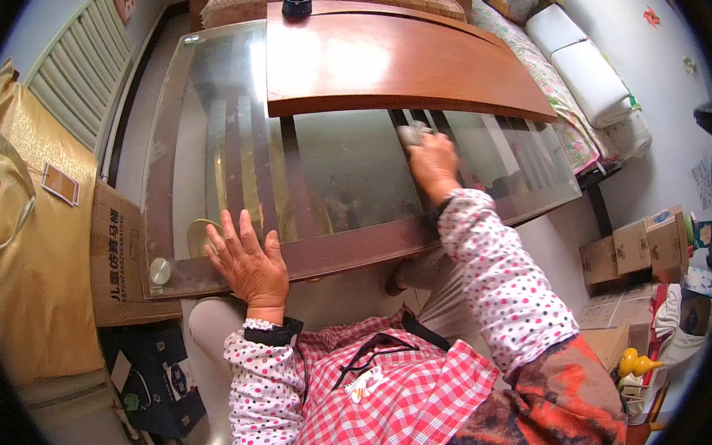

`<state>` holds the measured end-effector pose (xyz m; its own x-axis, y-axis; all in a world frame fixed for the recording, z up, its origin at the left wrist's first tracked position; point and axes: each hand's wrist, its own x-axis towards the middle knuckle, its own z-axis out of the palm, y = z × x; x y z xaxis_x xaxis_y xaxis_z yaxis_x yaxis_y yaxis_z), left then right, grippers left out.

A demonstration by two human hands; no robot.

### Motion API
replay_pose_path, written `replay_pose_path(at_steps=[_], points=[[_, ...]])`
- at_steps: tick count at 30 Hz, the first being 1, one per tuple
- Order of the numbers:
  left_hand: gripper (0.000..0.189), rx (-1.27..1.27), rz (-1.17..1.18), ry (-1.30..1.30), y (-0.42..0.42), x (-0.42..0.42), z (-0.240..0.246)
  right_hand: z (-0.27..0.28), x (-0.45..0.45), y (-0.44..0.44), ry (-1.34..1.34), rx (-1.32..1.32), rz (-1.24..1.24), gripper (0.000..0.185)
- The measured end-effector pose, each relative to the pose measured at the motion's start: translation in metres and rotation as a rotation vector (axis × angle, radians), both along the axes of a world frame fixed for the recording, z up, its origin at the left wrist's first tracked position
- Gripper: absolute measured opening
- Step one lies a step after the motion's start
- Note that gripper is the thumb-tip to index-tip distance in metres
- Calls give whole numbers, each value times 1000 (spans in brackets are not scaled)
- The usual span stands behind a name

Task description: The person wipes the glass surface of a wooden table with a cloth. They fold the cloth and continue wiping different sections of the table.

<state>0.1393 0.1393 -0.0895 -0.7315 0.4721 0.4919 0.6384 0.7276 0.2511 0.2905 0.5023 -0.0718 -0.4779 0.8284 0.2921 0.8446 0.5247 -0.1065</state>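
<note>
My left hand (251, 262) lies with its fingers spread on the near left part of a glass-topped table (352, 161). Nothing is held in it. My right hand (435, 162) reaches farther across the glass and grips a greyish-white cloth (413, 133), blurred and partly covered by the fingers. The cloth touches the glass just short of a reddish-brown wooden board (407, 54), which rests on the far half of the table. Dark slats and a brown frame show through or under the glass.
A dark round ashtray-like cup (297, 6) stands on the board's far left edge. At the left are a gold bag (39, 242), a cardboard box (116, 255) and a radiator (81, 74). Stacked boxes (632, 245) and a bed with a rolled white bundle (591, 76) are at the right.
</note>
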Motion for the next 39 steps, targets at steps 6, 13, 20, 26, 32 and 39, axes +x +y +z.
replay_pose_path(at_steps=[6,13,20,26,32,39], points=[[58,1,6,25,0,0,0,-1,-136,-119,125,65,450,23],[53,80,-21,107,-3,-4,-4,19,-104,-177,220,-15,869,42],[54,25,8,119,-4,-4,-11,13,30,-86,209,65,590,41],[54,7,30,93,-4,-2,-9,0,163,47,-78,144,-109,36],[56,85,1,122,-3,-2,-7,-6,203,59,-56,45,-460,44],[56,131,-40,89,-6,-1,-3,-11,117,-23,-73,156,-212,44]])
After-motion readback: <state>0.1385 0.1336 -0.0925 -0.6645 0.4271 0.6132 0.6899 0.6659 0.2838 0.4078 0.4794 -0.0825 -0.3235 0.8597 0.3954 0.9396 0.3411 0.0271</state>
